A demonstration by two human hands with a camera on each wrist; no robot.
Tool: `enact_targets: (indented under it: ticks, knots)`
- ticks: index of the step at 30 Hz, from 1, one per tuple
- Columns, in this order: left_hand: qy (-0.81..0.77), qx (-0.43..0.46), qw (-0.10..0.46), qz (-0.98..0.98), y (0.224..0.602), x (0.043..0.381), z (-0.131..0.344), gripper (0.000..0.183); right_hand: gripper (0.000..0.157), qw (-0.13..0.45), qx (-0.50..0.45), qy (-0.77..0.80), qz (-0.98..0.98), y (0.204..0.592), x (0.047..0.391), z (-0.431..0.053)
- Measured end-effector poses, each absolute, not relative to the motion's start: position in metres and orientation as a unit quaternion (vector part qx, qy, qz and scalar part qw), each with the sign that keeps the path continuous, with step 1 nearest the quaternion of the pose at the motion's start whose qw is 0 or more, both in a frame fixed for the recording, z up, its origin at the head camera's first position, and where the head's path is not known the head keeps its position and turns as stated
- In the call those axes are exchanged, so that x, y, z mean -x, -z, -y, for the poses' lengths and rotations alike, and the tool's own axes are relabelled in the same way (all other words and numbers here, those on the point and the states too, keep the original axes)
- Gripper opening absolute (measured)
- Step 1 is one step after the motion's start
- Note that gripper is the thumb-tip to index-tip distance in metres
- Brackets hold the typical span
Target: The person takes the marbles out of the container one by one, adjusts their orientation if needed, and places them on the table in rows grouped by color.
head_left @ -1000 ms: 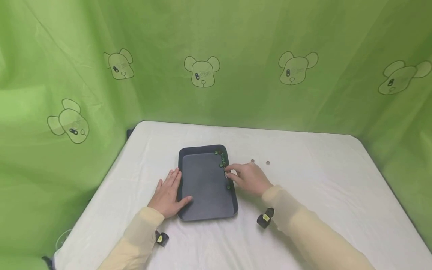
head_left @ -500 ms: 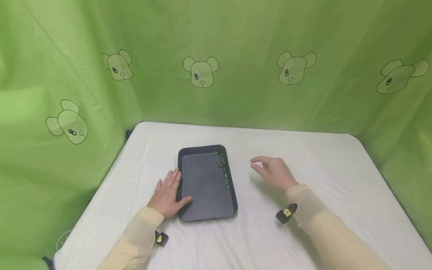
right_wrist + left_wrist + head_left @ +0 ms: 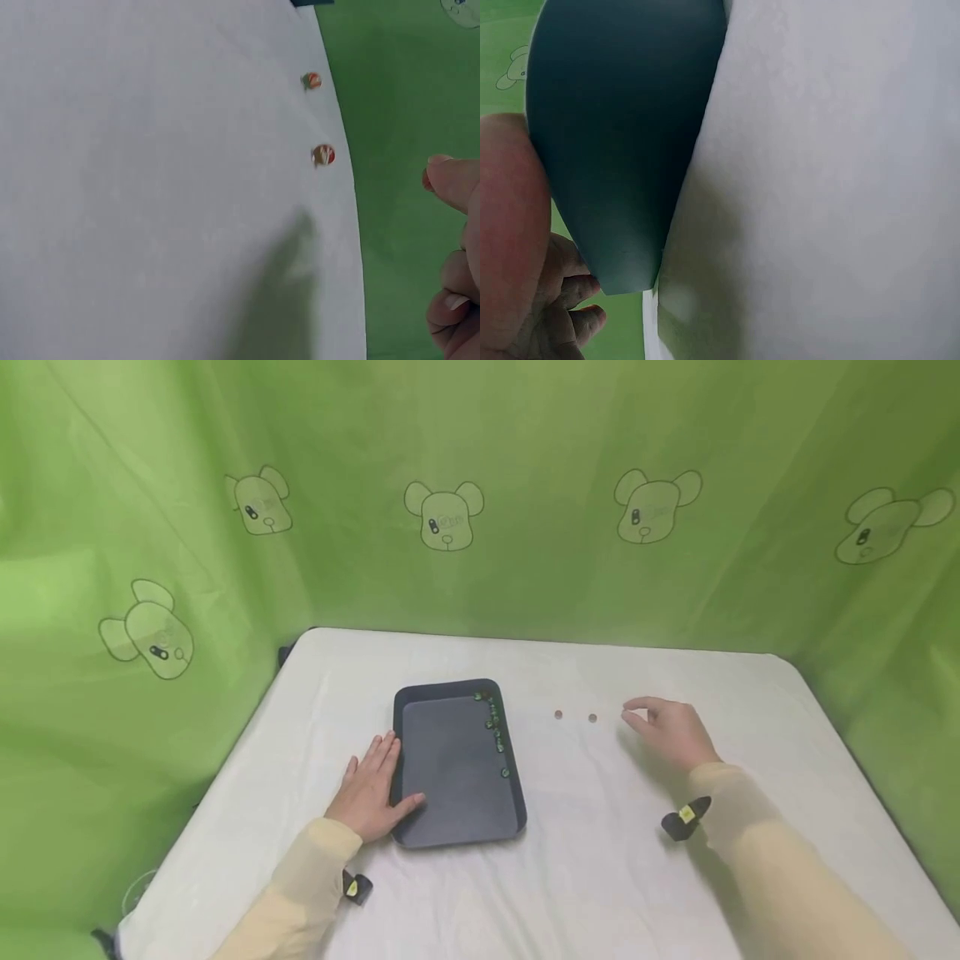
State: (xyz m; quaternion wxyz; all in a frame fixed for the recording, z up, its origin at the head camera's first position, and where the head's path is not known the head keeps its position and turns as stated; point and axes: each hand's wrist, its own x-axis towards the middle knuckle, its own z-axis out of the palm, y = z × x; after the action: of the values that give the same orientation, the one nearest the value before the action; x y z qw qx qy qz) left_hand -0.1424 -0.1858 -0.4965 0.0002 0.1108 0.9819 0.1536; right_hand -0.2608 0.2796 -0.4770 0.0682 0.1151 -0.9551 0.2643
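My left hand rests against the left side of a dark shallow baking tray, fingers straight and thumb reaching over the rim. Several small green marbles lie along the tray's right side, with a few reddish ones among them. On the white cloth right of the tray are two reddish marbles; the right wrist view shows red and white in the nearer marble. Beyond them my right hand pinches a small reddish marble, mostly hidden by the thumb, between thumb and index finger.
A white cloth covers the table, whose far edge runs along a green curtain printed with bear heads. The curtain also stands at both sides. A black strap camera sits on each wrist.
My right hand has left the tray's right side and travelled right, past the two marbles on the cloth, with a reddish marble at its fingertips. The left hand stays on the tray.
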Motion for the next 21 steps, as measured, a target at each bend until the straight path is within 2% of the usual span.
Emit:
enact_targets:
  ticks: [6, 11, 21]
  knots:
    - [-0.158, -0.111, -0.003, -0.981, 0.497, 0.142, 0.185, 0.096, 0.031, 0.067, -0.120, -0.241, 0.961, 0.485, 0.267, -0.294]
    - [-0.155, -0.110, 0.003, -0.982, 0.499, 0.141, 0.186, 0.096, 0.027, 0.037, -0.124, -0.219, 0.967, 0.491, 0.273, -0.300]
    - [-0.153, -0.115, -0.008, -0.981, 0.498, 0.140, 0.187, 0.096, 0.029, 0.001, -0.124, -0.202, 0.971, 0.497, 0.283, -0.305]
